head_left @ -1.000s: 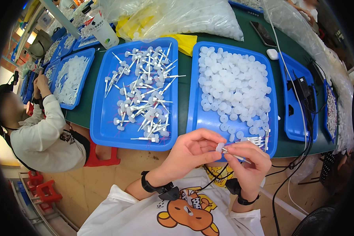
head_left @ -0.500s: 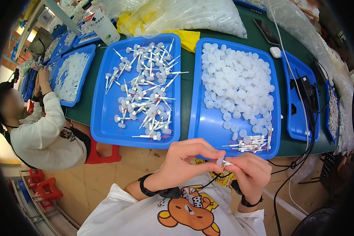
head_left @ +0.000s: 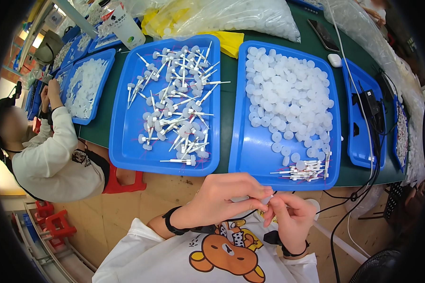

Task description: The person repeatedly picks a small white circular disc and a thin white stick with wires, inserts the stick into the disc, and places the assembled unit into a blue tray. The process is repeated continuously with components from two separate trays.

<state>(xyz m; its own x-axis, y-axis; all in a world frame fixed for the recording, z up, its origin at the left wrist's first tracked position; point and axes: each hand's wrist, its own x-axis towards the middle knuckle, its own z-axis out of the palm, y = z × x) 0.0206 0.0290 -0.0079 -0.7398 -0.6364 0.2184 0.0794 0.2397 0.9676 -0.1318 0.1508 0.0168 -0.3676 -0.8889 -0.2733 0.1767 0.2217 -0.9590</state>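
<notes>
Low in the frame, right of middle, my left hand (head_left: 226, 197) pinches a small whitish piece (head_left: 266, 199); my right hand (head_left: 293, 221) touches it, but I can't tell if it grips. It looks light and slippery, so I'd hold its edge

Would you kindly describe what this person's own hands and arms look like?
The left hand and right hand wear no gloves. Black straps circle both wrists, each with a dark block beside it. White sleeves stop well short of the wrists.
</notes>
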